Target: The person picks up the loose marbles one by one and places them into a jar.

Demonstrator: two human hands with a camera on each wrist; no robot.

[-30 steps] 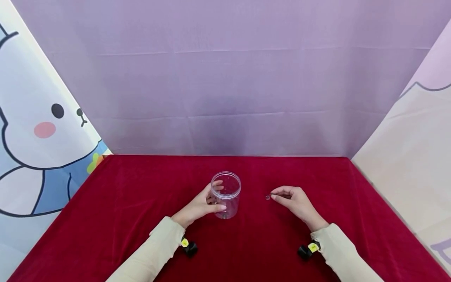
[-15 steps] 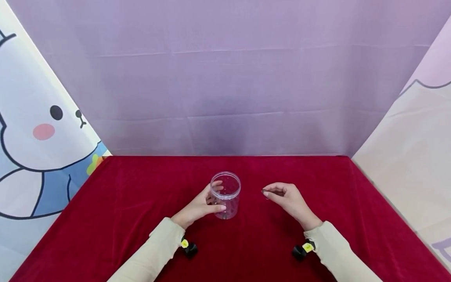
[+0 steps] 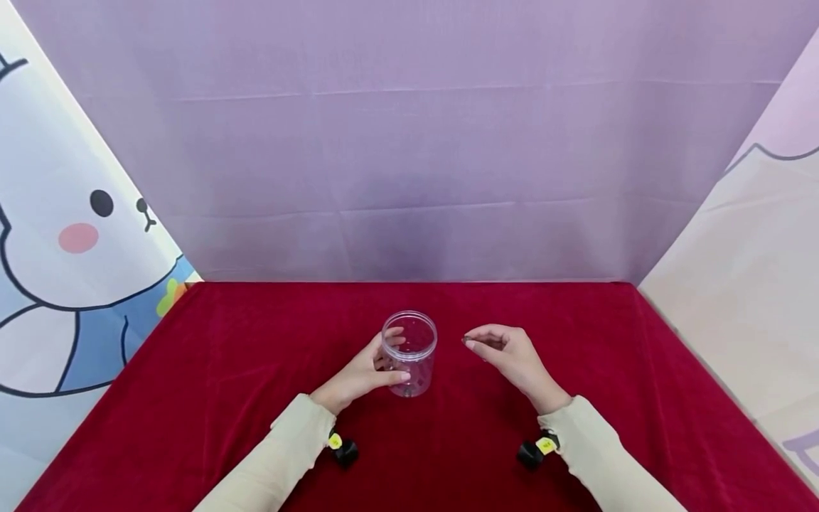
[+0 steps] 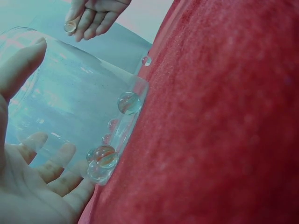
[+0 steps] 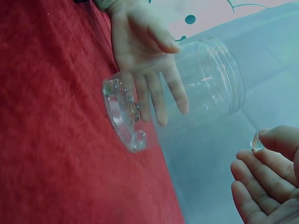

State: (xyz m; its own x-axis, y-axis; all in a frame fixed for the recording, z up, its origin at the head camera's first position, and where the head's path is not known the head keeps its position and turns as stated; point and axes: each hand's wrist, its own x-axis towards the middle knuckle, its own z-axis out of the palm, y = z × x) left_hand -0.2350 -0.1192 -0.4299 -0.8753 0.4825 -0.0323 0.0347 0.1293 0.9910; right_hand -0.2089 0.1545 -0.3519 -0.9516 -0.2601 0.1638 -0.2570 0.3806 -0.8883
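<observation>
A clear plastic jar (image 3: 419, 366) with a threaded open mouth stands upright on the red cloth. My left hand (image 3: 358, 373) holds it from the left, thumb in front and fingers around the far side. Several glass marbles (image 4: 128, 103) lie on the jar's bottom, some with coloured swirls. To the right of the jar, level with its upper part, my right hand (image 3: 517, 359) pinches one glass marble (image 5: 256, 141) between thumb and fingertips, above the cloth. Beyond the jar in the left wrist view, a loose marble (image 4: 146, 60) sits on the cloth.
Red velvety cloth (image 3: 256, 334) covers the table. A lilac curtain (image 3: 409, 156) hangs behind it. Printed cartoon panels (image 3: 77, 192) flank the left and right sides. A small black device (image 3: 530, 454) is strapped at each wrist.
My right hand has lifted from the cloth and moved left towards the jar, carrying the pinched marble. My left hand and the jar have stayed where they were.
</observation>
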